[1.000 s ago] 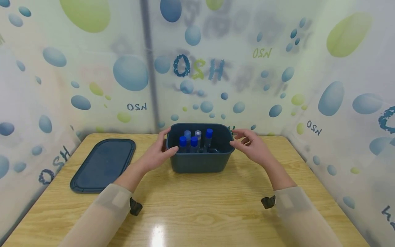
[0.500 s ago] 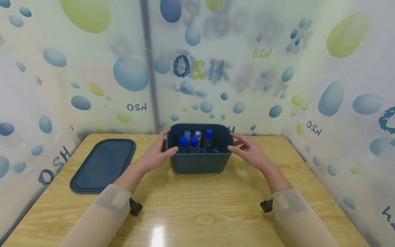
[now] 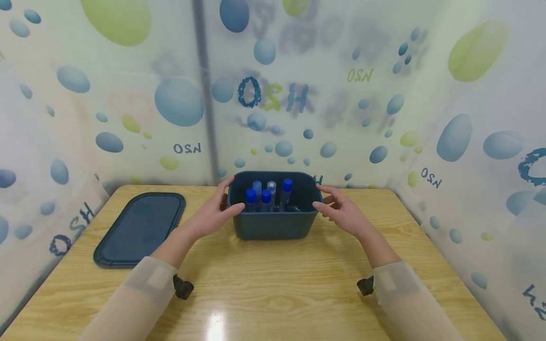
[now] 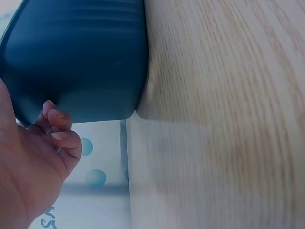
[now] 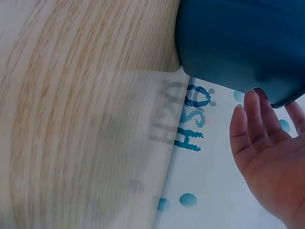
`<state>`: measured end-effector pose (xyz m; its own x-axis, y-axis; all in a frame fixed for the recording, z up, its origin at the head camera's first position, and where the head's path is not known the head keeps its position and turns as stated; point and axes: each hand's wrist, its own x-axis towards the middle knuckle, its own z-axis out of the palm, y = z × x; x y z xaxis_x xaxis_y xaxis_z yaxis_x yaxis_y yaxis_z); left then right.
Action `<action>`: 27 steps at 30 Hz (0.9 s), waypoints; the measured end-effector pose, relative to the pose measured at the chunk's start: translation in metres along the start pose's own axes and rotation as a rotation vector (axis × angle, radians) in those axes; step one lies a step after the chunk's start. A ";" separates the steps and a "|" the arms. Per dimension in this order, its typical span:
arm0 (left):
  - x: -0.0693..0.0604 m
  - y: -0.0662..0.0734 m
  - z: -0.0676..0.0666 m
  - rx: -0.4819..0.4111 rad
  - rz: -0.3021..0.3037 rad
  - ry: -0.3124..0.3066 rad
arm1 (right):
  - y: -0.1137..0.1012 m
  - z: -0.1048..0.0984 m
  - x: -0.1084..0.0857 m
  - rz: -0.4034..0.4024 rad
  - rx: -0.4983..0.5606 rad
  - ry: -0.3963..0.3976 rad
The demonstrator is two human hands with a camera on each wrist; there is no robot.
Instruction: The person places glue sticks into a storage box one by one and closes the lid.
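A dark blue plastic bin [image 3: 276, 227] stands on the wooden table. Inside it, several clear tubes with blue caps [image 3: 266, 196] stand upright, and something clear lies low at the right, too small to tell. My left hand [image 3: 213, 213] grips the bin's left end, thumb on the front rim and fingers bent under the edge in the left wrist view. At the right end, my right hand [image 3: 346, 214] holds the rim with its thumb at the front corner and forefinger toward the back. The right wrist view shows its fingertips against the bin wall [image 5: 238, 43].
A dark blue lid [image 3: 141, 229] lies flat on the table [image 3: 273, 293], left of the bin. Patterned curtains [image 3: 273, 137] rise behind the table and on both sides. A small black device [image 3: 183, 287] sits at each wrist.
My right hand has moved left onto the bin's right rim, its thumb and forefinger closing in on it. The left hand has stayed on the left end. The view has shifted slightly.
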<state>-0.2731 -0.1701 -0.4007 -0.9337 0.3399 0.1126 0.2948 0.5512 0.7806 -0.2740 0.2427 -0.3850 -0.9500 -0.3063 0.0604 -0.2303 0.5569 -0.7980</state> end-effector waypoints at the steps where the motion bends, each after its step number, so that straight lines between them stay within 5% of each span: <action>1: 0.000 0.000 -0.001 0.004 0.000 -0.003 | 0.000 0.000 0.000 -0.003 0.002 0.001; 12: -0.010 -0.003 -0.012 -0.055 0.064 0.038 | 0.002 0.003 0.000 -0.013 0.039 0.010; 27: -0.075 -0.019 -0.062 0.026 0.022 0.092 | 0.002 0.004 -0.001 -0.002 0.068 0.000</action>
<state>-0.2210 -0.2534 -0.3863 -0.9414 0.2814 0.1860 0.3192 0.5647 0.7610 -0.2728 0.2407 -0.3887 -0.9496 -0.3073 0.0623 -0.2174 0.5022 -0.8370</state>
